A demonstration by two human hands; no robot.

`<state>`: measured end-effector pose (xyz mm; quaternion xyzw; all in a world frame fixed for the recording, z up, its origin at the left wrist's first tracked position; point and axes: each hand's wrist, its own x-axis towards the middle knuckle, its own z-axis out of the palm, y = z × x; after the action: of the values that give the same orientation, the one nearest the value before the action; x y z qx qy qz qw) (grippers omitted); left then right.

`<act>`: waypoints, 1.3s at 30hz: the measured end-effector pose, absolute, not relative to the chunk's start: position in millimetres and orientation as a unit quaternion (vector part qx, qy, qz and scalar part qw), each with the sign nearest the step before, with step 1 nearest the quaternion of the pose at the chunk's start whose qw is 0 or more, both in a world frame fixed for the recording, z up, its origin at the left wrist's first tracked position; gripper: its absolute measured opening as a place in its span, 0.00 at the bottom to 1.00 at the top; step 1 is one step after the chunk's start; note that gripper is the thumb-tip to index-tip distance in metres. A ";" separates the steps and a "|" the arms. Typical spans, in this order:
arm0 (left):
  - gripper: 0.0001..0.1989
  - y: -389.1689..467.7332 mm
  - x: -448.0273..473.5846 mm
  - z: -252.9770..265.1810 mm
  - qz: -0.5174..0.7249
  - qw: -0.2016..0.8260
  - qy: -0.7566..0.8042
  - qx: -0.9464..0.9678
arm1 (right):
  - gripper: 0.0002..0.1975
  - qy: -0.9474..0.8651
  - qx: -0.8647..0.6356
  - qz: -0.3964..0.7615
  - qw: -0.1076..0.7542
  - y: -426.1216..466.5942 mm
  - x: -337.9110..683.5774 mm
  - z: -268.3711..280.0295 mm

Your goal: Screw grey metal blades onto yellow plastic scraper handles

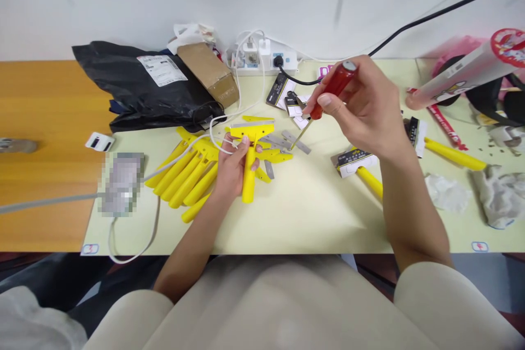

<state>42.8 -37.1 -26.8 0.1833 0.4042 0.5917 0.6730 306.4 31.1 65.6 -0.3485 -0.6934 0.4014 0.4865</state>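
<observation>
My left hand [232, 167] is closed around a yellow scraper [249, 175], whose wide head with a metal blade along its top edge points away from me. In my right hand [369, 112] is a screwdriver with a red handle [334, 90]. Its thin shaft slants down to the left, and the tip is near some small parts by the loose grey metal blades [301, 142]. Yellow plastic pieces [276, 155] lie beside those blades. Left of my left hand, several yellow scraper handles [184, 178] rest in a row, partly under a white cable.
A black plastic bag [135, 95], a cardboard box [209, 74] and a power strip [266, 63] stand along the wall. Scrapers with packaged heads [355, 161] lie to the right, near a crumpled glove [500, 197]. A white cable [184, 153] crosses the left side.
</observation>
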 end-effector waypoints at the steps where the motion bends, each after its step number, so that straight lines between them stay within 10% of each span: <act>1: 0.26 -37.2 42.7 -26.8 0.591 0.674 0.404 0.184 | 0.27 -0.693 -0.348 0.402 0.486 31.7 306.2 64.7; 18: 0.26 -38.9 47.5 -30.5 0.587 0.666 0.412 0.207 | 0.11 -0.693 -0.307 0.298 0.580 22.2 309.8 91.4; 39: 0.26 -47.9 54.4 -31.7 0.525 0.711 0.401 0.238 | 0.14 -0.643 -0.337 0.276 0.630 3.7 291.0 94.9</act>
<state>54.4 -47.9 -31.7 0.2382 0.4014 0.5255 0.7114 291.0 3.7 94.9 -0.3366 -0.6430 0.2755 0.6304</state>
